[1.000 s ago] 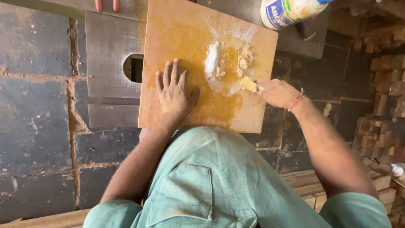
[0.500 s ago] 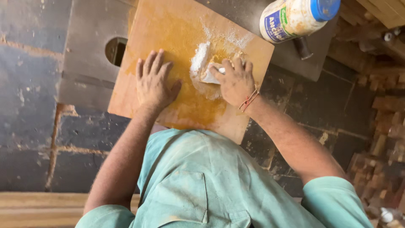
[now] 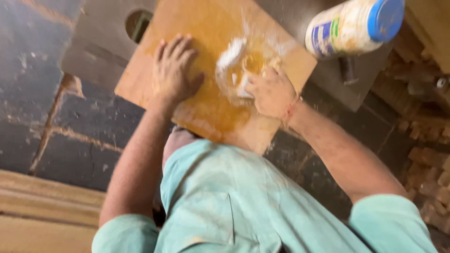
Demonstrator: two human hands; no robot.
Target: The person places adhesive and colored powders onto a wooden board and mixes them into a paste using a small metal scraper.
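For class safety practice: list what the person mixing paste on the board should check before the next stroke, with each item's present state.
1. Left hand flat on the wooden board, steadying it: ok.
2. Right hand at the white and yellow paste: ok.
3. Tool grip: blurred, cannot tell.
4. Paste away from the board's edges: ok.
5. Blue-lidded jar apart from the hands: ok.
6. Jar resting steadily: cannot tell.

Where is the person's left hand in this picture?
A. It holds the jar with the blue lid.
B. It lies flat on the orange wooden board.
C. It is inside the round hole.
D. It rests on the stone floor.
B: the left hand lies spread, palm down, on the orange board, beside the white and yellow pile.
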